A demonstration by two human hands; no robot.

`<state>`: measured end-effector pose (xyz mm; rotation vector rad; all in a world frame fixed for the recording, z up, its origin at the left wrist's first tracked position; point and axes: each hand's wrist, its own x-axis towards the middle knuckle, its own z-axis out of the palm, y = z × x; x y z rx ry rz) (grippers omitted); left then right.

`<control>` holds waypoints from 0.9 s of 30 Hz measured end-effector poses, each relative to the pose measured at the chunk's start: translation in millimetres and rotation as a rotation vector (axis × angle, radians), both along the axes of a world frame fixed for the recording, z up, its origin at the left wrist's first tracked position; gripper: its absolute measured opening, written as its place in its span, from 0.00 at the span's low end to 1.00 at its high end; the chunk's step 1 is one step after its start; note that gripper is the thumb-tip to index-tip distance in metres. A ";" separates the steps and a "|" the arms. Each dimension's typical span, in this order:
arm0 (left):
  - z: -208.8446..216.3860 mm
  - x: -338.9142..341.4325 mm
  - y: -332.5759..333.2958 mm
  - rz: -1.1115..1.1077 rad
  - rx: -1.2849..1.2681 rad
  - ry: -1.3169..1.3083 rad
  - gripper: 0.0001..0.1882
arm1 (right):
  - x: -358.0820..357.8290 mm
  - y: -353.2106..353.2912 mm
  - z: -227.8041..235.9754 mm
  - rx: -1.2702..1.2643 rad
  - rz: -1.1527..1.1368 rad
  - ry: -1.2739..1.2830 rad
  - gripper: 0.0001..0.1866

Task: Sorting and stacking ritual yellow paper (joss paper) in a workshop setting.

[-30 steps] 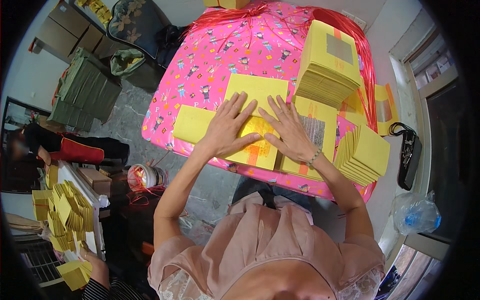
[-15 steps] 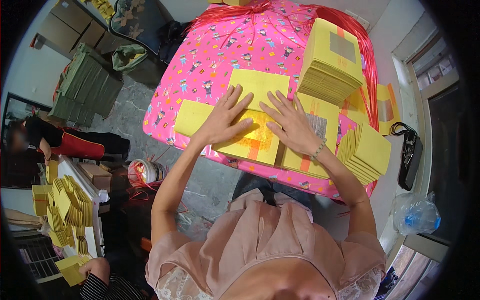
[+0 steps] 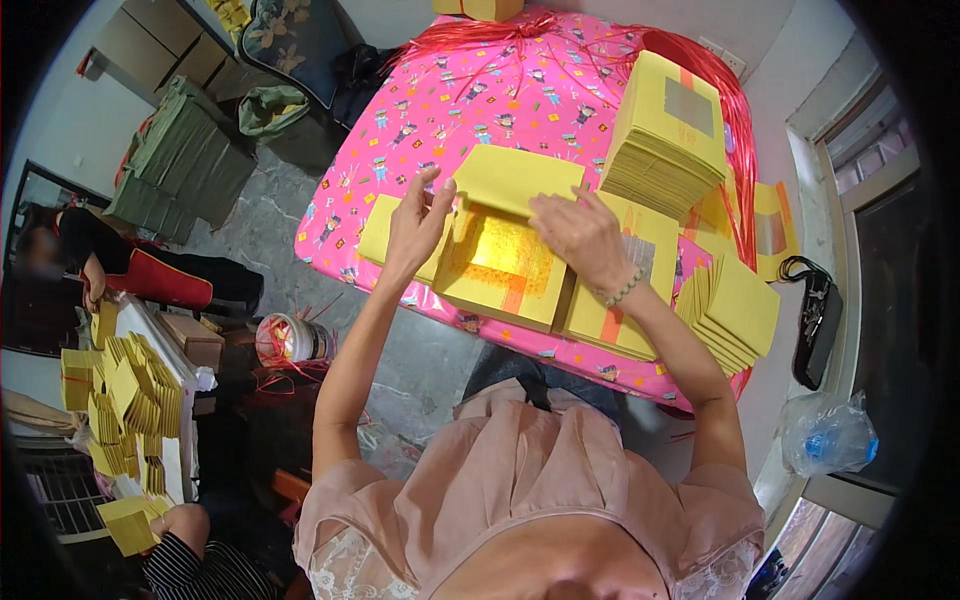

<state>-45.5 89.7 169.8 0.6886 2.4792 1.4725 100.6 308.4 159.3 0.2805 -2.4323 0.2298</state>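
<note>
On a pink patterned tablecloth (image 3: 350,160) before me lies a stack of yellow paper (image 3: 480,285) with a shiny gold square and an orange stripe on its top sheet. Its far part, a plain yellow flap (image 3: 525,178), is raised at a tilt. My left hand (image 3: 418,225) is at the flap's left edge, fingers apart and holding nothing. By the flap's right corner, my right hand (image 3: 580,235) touches the edge with its fingers stretched, a bead bracelet on the wrist. A second yellow stack (image 3: 630,260) with a silver square lies beside it, partly under my right hand.
A tall yellow paper stack (image 3: 660,130) stands at the far right, with red strings (image 3: 740,130) behind. Fanned yellow bundles (image 3: 735,310) lie at the near right corner. At left, two other people work by a table of yellow bundles (image 3: 130,400); a white bucket (image 3: 290,340) stands between.
Both hands lay flat on the yellow paper. The left hand has lifted off to the left; the right has shifted to the flap's right edge, and the flap now tilts up.
</note>
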 end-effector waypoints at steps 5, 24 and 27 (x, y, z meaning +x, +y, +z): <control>-9.8 8.4 -10.9 -0.041 0.159 -0.324 0.34 | 16.8 -42.6 2.9 0.039 0.059 -0.049 0.14; -3.2 38.7 -46.7 -0.176 0.675 -0.313 0.23 | 20.1 -31.7 37.1 -1.262 0.151 -0.329 0.20; -4.6 36.9 -50.5 -0.167 0.689 -0.296 0.20 | 21.9 -40.4 39.5 -1.244 0.178 -0.253 0.15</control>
